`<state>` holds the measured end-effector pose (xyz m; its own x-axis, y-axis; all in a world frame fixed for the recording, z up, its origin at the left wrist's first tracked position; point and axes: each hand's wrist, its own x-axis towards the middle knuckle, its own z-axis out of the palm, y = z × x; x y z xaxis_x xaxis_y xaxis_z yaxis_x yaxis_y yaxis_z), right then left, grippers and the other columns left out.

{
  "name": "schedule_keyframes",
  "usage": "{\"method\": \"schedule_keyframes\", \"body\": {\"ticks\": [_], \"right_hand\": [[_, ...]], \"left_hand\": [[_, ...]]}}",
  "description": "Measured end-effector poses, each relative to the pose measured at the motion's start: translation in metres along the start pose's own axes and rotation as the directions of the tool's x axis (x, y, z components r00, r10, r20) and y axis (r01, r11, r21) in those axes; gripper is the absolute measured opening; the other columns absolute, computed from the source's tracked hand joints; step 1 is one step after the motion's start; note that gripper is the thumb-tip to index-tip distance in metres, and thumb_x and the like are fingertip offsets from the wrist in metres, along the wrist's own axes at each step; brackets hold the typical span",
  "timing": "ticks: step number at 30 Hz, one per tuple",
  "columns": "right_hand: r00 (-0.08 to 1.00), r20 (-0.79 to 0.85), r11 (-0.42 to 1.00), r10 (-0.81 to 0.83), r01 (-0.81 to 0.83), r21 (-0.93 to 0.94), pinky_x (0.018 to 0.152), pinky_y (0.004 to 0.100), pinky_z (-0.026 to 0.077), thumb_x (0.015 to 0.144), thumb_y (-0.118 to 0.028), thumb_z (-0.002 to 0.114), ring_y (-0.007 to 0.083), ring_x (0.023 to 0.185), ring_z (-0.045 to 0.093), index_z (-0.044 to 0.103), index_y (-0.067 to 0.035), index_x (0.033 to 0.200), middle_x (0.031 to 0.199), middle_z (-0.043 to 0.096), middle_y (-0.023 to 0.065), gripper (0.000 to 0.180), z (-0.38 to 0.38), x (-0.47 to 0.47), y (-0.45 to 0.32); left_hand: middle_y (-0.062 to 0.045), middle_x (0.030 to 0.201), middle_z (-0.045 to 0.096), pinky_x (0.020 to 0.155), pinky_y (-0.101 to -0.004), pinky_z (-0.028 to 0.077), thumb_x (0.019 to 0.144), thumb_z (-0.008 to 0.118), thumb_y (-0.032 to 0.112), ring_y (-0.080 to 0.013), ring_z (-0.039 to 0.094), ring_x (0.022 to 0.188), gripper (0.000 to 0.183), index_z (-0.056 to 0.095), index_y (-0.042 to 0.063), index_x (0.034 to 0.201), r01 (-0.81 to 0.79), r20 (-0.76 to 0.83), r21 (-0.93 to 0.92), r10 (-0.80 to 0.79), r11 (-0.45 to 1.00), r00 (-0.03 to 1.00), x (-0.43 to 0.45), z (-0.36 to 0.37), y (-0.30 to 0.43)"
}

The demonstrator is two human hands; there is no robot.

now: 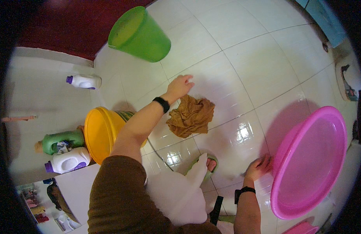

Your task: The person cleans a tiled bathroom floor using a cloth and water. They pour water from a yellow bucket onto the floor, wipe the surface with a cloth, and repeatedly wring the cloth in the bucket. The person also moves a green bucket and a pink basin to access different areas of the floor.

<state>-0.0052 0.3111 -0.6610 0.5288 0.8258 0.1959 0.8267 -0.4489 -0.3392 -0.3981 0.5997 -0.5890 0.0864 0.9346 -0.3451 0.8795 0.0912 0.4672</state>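
Note:
A crumpled brown cloth (191, 116) lies on the white tiled floor. Just above it in the picture is my left hand (181, 84), its fingers apart and slightly curled, with nothing in them. My right hand (258, 167) is low at the right, beside the outer wall of a large pink plastic basin (307, 163); its fingers are partly in shadow, and whether they touch the basin I cannot tell. White fabric covers part of my lap, and a foot in a green slipper (214, 168) shows under it.
A green plastic bucket (152, 38) stands at the upper left. Nearer on the left are a yellow plastic tub (100, 134), a green jug (63, 140) and white bottles with purple caps (70, 159) (84, 82). A dark cord (160, 155) runs over the floor beside my left arm.

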Motion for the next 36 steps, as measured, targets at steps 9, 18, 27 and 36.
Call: {"method": "schedule_keyframes", "body": {"ticks": [9,18,27,36], "right_hand": [[1.0,0.006,1.0,0.003,-0.003,-0.022,0.105,0.0554,0.024,0.089,-0.019,0.047,0.0397,0.121,0.04,0.057,-0.002,0.116,0.128,0.049,0.022,0.033,0.0,-0.001,-0.002],[0.999,0.026,0.996,0.023,-0.021,-0.092,0.105,0.0521,0.025,0.091,-0.019,0.047,0.0373,0.123,0.04,0.056,-0.006,0.12,0.127,0.049,0.0212,0.034,-0.002,0.001,-0.004],[0.999,-0.045,0.999,0.003,-0.005,-0.048,0.105,0.054,0.024,0.088,-0.018,0.047,0.0395,0.119,0.042,0.059,-0.004,0.116,0.125,0.052,0.021,0.034,0.0,0.003,-0.007],[1.0,-0.003,0.998,0.009,-0.009,-0.063,0.105,0.0545,0.024,0.088,-0.018,0.046,0.0391,0.119,0.042,0.058,-0.004,0.117,0.125,0.052,0.0198,0.035,-0.003,0.002,-0.007]], "left_hand": [[-0.019,0.1,0.053,0.079,-0.0426,0.047,0.08,0.047,0.004,-0.0361,0.053,0.094,0.047,0.054,0.02,0.124,-0.114,-0.15,0.254,0.156,0.96,0.976,0.01,0.026,-0.014],[-0.02,0.099,0.053,0.077,-0.0428,0.048,0.079,0.047,0.004,-0.0364,0.055,0.093,0.052,0.05,0.021,0.128,-0.134,-0.062,0.364,0.167,0.922,0.984,0.007,0.02,-0.014],[-0.021,0.103,0.053,0.08,-0.0421,0.048,0.079,0.047,0.005,-0.0373,0.055,0.094,0.056,0.046,0.022,0.132,-0.043,-0.015,0.359,0.052,0.932,0.999,0.012,0.014,0.002],[-0.022,0.103,0.053,0.08,-0.0441,0.048,0.079,0.048,0.005,-0.0381,0.055,0.094,0.057,0.044,0.022,0.134,-0.047,-0.02,0.4,0.06,0.915,0.998,0.007,0.02,-0.003]]}}
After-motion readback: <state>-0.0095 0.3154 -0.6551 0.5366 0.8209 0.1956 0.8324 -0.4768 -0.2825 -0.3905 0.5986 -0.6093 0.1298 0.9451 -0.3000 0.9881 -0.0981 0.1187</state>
